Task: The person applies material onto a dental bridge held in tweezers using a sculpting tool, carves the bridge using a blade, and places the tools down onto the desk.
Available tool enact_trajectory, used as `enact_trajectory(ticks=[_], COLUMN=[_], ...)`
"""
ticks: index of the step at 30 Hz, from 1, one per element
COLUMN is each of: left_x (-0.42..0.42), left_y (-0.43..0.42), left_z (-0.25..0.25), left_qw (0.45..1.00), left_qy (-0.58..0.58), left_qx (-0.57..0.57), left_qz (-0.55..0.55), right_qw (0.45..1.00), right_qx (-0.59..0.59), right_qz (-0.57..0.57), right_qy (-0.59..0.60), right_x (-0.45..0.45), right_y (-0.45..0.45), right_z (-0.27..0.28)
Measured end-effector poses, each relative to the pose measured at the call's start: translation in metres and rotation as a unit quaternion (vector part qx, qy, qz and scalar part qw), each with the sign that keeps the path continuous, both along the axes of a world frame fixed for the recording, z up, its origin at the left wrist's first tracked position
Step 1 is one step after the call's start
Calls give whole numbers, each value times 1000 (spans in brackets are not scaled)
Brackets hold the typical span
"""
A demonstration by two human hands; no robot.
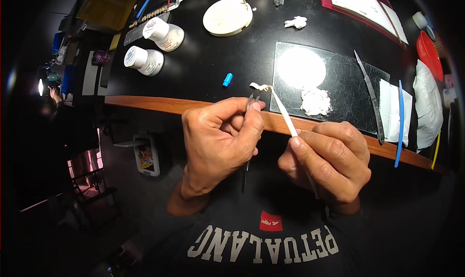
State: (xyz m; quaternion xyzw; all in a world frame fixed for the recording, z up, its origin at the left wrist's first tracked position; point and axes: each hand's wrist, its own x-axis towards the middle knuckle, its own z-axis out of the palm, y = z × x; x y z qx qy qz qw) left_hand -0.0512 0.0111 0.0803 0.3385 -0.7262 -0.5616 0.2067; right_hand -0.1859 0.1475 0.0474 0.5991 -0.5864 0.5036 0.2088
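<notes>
My left hand is closed on a thin metal tool like tweezers or a clamp. At the tool's tip is a small cream-white piece like a dental bridge, above the table's front edge. Pinched in my right hand is a slim white brush, its tip touching or very close to the piece's right end. Just beyond my hands, a glass slab carries a mound of white paste. A small blue cap lies to the left of the piece.
Two white-capped bottles and a round cream disc stand farther back. On the right lie a scalpel, a blue stick and a white packet. Crumpled tissue sits behind the slab. Another person's hand shows far left.
</notes>
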Motion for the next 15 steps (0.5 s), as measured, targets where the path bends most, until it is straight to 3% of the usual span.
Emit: enact_trajectory(ticks=[15], left_x=[-1], left_y=[0], left_z=[1], left_qw=[1000], left_qy=[2], left_qx=[11], left_qz=[4], right_qw=[1000], right_qx=[8], right_qz=[3], right_qy=[0], right_x=[0], right_y=[-1], right_z=[1])
